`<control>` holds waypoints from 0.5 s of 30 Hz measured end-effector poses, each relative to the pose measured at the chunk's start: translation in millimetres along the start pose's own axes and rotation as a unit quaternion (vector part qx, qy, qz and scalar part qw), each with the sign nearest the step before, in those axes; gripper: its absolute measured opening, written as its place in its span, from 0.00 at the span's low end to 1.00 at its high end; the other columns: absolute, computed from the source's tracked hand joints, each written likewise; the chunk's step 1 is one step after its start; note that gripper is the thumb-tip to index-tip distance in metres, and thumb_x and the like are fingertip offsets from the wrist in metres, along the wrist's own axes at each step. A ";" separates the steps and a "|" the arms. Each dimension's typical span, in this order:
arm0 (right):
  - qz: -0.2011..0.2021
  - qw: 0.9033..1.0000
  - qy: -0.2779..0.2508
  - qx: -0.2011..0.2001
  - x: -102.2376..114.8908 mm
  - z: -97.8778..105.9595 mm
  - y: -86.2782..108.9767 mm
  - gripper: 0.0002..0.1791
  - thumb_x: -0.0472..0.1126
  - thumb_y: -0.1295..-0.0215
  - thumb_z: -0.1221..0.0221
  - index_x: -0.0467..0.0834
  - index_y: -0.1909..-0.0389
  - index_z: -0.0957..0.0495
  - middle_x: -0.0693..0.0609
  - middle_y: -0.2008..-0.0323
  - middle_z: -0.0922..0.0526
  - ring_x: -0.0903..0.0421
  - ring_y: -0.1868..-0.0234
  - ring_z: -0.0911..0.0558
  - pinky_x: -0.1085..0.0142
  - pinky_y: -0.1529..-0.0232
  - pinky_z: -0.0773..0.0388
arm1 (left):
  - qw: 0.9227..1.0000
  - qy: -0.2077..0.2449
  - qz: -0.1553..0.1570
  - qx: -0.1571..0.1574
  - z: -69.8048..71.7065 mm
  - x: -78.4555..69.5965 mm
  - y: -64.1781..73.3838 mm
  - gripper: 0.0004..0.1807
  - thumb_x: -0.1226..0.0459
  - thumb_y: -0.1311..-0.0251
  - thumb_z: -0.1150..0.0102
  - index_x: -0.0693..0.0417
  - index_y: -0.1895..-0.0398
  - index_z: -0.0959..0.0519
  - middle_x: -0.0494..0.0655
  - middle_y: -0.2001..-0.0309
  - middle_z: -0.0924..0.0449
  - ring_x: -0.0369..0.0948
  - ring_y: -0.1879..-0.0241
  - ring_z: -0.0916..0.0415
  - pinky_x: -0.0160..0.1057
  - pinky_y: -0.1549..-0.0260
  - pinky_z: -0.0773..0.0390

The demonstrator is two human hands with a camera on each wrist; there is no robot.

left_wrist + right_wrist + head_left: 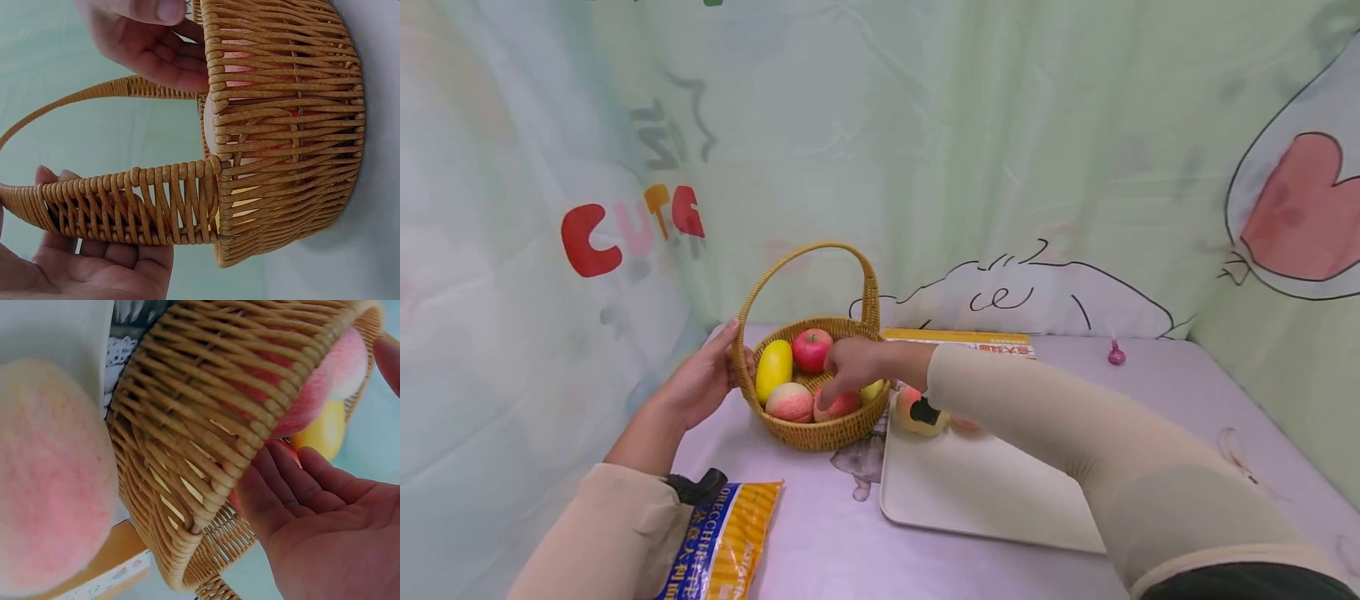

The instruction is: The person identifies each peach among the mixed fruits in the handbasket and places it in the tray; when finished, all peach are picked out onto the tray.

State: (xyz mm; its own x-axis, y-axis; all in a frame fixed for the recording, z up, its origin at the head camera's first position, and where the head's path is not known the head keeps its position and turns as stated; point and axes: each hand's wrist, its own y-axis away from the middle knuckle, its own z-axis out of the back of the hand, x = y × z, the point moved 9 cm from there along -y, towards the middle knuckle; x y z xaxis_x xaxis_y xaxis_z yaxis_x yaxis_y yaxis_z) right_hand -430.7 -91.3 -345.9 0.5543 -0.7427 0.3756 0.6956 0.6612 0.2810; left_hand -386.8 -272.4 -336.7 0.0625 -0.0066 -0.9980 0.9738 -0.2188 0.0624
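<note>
A round wicker basket [820,436] with a tall arched handle stands upright. My left hand [703,379] grips the base of its handle [112,212], fingers behind the weave. Inside lie a red apple [811,348], a long yellow fruit [774,371], a pale pink peach [789,403], a redder peach [842,406] and a yellow-green fruit [872,391] partly hidden. My right hand [853,367] reaches over the rim, its loosely bent fingers beside the fruit; nothing appears held. In the right wrist view its fingertips are partly hidden by the basket.
Right of the basket lies a pale tray [977,492] bearing peaches [910,425], partly covered by my right forearm. A flat orange-edged box [1000,339] lies behind it. A pasta bag [730,533] is near my left forearm. A small purple bulb-shaped object [1116,354] sits far right.
</note>
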 end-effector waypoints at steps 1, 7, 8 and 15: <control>-0.005 1.000 0.010 0.006 0.0 -1.3 -2.1 0.34 0.61 0.42 0.28 0.41 0.43 0.19 0.52 0.56 0.19 0.54 0.53 0.23 0.66 0.55 0.23 | 1.000 0.002 -0.001 0.000 -0.4 0.1 0.0 0.28 0.35 0.25 0.58 0.50 0.52 0.33 0.41 0.65 0.23 0.43 0.58 0.29 0.40 0.48 0.31; -0.012 0.997 0.060 0.049 5.4 -8.1 -13.8 0.21 0.58 0.40 0.28 0.44 0.66 0.18 0.54 0.75 0.27 0.56 0.67 0.26 0.67 0.67 0.30 | 1.000 0.011 -0.006 -0.003 -0.2 1.8 -0.4 0.27 0.35 0.25 0.57 0.49 0.59 0.28 0.40 0.68 0.22 0.43 0.59 0.29 0.41 0.47 0.32; -0.012 0.996 0.068 0.058 6.4 -9.8 -15.2 0.20 0.58 0.40 0.29 0.45 0.70 0.20 0.54 0.77 0.29 0.57 0.69 0.27 0.67 0.68 0.32 | 1.000 0.011 -0.006 -0.004 0.1 2.0 -0.6 0.27 0.35 0.25 0.57 0.49 0.59 0.29 0.40 0.68 0.22 0.43 0.59 0.29 0.41 0.47 0.32; -0.026 0.992 0.073 0.100 8.4 -20.3 -19.9 0.17 0.53 0.40 0.29 0.45 0.63 0.21 0.53 0.71 0.25 0.55 0.66 0.25 0.61 0.58 0.23 | 1.000 0.004 -0.008 -0.010 1.9 1.8 -2.4 0.28 0.35 0.24 0.58 0.52 0.55 0.32 0.41 0.67 0.23 0.43 0.59 0.29 0.41 0.48 0.31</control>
State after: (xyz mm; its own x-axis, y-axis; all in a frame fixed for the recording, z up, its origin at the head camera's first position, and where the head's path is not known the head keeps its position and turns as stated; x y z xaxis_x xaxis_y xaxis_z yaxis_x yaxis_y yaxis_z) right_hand -430.6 -112.8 -366.3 0.5901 -0.7744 0.2285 0.6282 0.6181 0.4726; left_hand -389.5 -273.8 -338.6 0.0490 0.0042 -0.9988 0.9789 -0.1988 0.0472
